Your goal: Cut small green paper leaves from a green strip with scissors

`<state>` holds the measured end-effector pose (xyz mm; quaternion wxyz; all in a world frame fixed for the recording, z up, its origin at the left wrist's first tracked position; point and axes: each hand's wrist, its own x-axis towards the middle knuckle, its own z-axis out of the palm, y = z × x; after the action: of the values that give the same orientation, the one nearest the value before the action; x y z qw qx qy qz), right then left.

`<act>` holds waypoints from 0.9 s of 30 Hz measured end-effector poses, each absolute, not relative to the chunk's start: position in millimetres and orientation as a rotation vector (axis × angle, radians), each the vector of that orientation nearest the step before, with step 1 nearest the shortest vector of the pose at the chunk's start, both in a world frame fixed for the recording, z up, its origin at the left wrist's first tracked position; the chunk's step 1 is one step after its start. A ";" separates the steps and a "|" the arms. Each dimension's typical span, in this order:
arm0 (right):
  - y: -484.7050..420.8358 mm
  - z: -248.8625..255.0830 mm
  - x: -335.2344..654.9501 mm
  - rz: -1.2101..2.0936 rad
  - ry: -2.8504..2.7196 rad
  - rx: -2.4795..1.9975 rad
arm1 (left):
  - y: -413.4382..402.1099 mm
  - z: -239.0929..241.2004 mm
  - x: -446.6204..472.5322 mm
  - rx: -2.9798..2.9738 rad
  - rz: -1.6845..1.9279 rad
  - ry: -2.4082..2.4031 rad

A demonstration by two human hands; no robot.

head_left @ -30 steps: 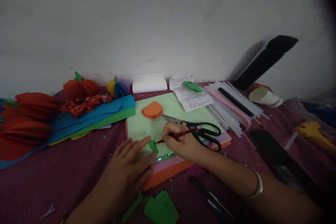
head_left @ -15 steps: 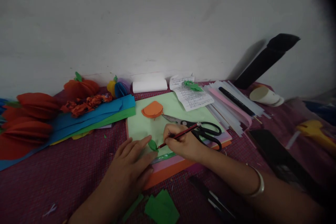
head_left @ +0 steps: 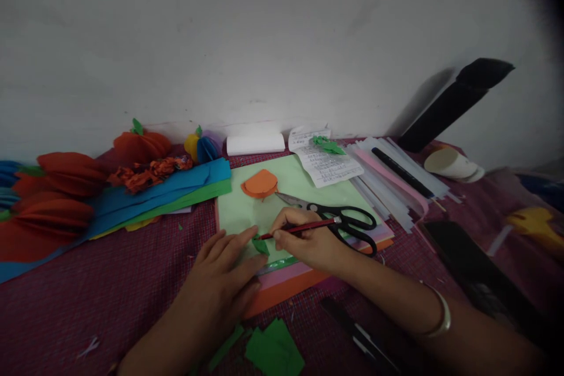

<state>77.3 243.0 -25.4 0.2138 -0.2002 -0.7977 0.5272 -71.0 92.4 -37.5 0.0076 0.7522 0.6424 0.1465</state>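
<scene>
My right hand pinches a red pencil whose tip rests on a small green paper leaf. The leaf lies on a light green sheet on top of a stack of coloured paper. My left hand lies flat with its fingers stretched out, and its fingertips press on the sheet right beside the leaf. Black scissors lie just behind my right hand, and an orange paper piece sits further back on the sheet.
Orange paper pumpkins and blue and green sheets lie at the left. White strips and a black pen lie at the right, beside a cup on its side. Green scraps sit near me. A white wall closes the back.
The pencil has tilted flatter and its tip has shifted a little along the green leaf. The view moved slightly. My left hand stays pressed in place.
</scene>
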 end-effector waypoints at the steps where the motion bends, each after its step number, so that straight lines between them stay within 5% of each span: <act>1: 242.7 -25.3 77.4 1.452 -2.225 -0.548 | 92.7 -37.2 -70.8 2.350 0.463 2.012; 27: 244.2 -25.4 77.2 1.544 -2.131 -0.593 | 92.7 -35.2 -71.3 2.375 0.436 2.003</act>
<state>77.2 244.2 -25.4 0.2202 -0.2144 -0.7705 0.5585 -71.3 92.7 -35.2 0.0020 0.7571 0.6384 0.1388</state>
